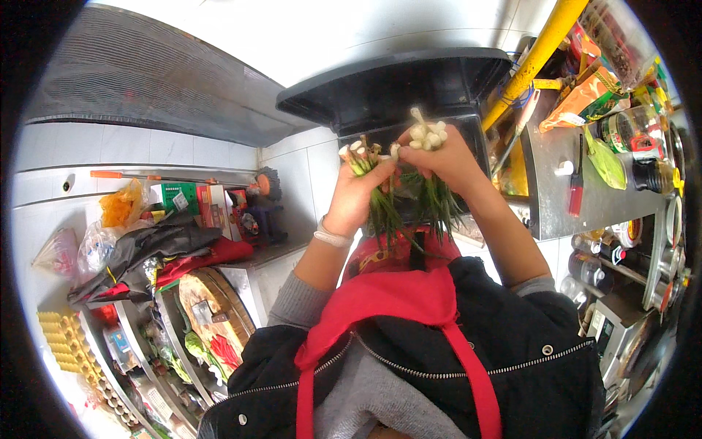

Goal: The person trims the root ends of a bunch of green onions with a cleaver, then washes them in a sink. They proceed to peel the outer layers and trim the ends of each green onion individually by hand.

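My left hand (356, 189) grips a bunch of green onions (382, 211), their cut or rooted ends up and the green leaves hanging down. In my right hand (447, 159) is a second bunch of green onions (429, 135) with clean white bulbs bunched on top. My thumbs and fingertips meet around one stalk's white end (395, 151) between the bunches. Both hands are over a black lidded bin (395, 99), whose lid stands raised against the white tiled wall. The inside of the bin is mostly hidden by my hands and the leaves.
A yellow pipe (526, 68) slants beside the bin at right. A metal counter (554, 181) there carries jars, packets and a red-handled tool (576, 192). To the left are a dark ledge with boxes and bags, a wooden chopping board (192, 280) with a cleaver, and shelves of vegetables.
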`<state>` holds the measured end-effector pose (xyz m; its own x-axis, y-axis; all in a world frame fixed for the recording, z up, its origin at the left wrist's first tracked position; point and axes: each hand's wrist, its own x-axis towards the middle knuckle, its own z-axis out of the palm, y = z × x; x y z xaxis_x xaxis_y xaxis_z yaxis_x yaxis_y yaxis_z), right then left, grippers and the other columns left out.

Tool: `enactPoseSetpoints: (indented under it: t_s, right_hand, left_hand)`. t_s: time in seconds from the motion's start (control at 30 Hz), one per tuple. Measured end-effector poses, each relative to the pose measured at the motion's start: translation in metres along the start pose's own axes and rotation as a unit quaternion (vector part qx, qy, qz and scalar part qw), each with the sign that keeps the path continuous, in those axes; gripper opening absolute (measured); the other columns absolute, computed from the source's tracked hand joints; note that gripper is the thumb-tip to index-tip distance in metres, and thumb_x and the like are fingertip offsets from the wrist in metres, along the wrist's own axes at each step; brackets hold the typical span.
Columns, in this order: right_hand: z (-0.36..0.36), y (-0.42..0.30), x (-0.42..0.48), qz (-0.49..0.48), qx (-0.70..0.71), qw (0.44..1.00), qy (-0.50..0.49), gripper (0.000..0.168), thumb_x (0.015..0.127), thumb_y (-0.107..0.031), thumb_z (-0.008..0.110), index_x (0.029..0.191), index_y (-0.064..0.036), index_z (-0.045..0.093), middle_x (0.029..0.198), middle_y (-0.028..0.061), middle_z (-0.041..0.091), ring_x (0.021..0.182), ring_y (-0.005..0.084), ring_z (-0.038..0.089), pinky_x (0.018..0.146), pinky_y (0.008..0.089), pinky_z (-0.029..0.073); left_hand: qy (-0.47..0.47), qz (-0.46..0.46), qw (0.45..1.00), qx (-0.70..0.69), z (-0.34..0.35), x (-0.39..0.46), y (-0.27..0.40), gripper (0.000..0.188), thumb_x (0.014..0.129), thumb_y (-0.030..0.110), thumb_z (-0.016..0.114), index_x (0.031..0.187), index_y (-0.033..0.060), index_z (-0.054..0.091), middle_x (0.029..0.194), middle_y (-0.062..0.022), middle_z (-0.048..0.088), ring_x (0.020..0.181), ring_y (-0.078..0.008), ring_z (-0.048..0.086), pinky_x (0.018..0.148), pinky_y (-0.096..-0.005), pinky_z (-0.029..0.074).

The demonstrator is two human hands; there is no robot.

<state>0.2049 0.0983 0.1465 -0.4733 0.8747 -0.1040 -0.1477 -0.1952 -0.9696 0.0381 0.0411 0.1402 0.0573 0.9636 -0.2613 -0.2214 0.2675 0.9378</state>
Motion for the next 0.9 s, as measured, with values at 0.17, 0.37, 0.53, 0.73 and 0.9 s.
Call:
enactPoseSetpoints:
  t_s: [0.17, 0.37, 0.53, 0.73, 0.9]
  right_hand:
    - [0.0, 0.0, -0.001, -0.005, 0.005, 1.0, -0.009, 0.015, 0.071, -0.013, 0.069, 0.077, 0.0, 0.064, 0.062, 0.0006, 0.058, 0.047, 0.0058, 0.048, 0.041, 0.0204, 0.036]
    - [-0.002, 0.002, -0.002, -0.005, 0.011, 1.0, -0.008, 0.015, 0.07, -0.011, 0.069, 0.078, 0.001, 0.065, 0.061, 0.0018, 0.059, 0.046, 0.0058, 0.048, 0.04, 0.0202, 0.035]
    - [-0.003, 0.005, -0.001, -0.008, 0.025, 1.0, -0.01, 0.015, 0.07, -0.011, 0.069, 0.079, 0.001, 0.065, 0.063, 0.0023, 0.06, 0.046, 0.0057, 0.048, 0.04, 0.0196, 0.035]
    - [0.002, 0.002, -0.002, -0.008, -0.018, 1.0, -0.003, 0.015, 0.07, -0.011, 0.069, 0.079, 0.0, 0.064, 0.064, 0.0013, 0.06, 0.047, 0.0054, 0.048, 0.041, 0.0196, 0.036]
    - [0.0, 0.004, -0.001, -0.017, -0.022, 1.0, -0.005, 0.017, 0.07, -0.011, 0.07, 0.08, 0.0, 0.064, 0.065, 0.0009, 0.059, 0.048, 0.0056, 0.049, 0.042, 0.0199, 0.037]
  left_hand:
    - [0.012, -0.012, 0.999, -0.045, 0.004, -0.002, -0.001, 0.013, 0.085, 0.012, 0.053, 0.093, 0.0019, 0.055, 0.074, -0.0043, 0.057, 0.062, -0.0124, 0.053, 0.055, -0.0231, 0.041]
    - [-0.006, -0.026, 0.997, -0.067, 0.003, -0.003, -0.001, 0.017, 0.085, 0.013, 0.053, 0.098, 0.0022, 0.054, 0.08, -0.0061, 0.057, 0.064, -0.0138, 0.053, 0.056, -0.0242, 0.043]
    - [-0.011, -0.042, 0.996, -0.08, 0.002, -0.003, 0.0, 0.018, 0.085, 0.014, 0.054, 0.099, 0.0032, 0.054, 0.082, -0.006, 0.057, 0.067, -0.0145, 0.053, 0.058, -0.025, 0.043]
    - [-0.009, -0.043, 0.993, -0.112, -0.004, -0.003, -0.006, 0.026, 0.084, 0.017, 0.056, 0.107, 0.0037, 0.052, 0.08, -0.0043, 0.057, 0.069, -0.0149, 0.054, 0.058, -0.0256, 0.044]
    - [-0.007, -0.075, 0.985, -0.157, 0.0, 0.001, -0.011, 0.026, 0.084, 0.021, 0.057, 0.104, 0.0044, 0.051, 0.076, -0.0031, 0.054, 0.065, -0.0138, 0.052, 0.056, -0.0266, 0.043]
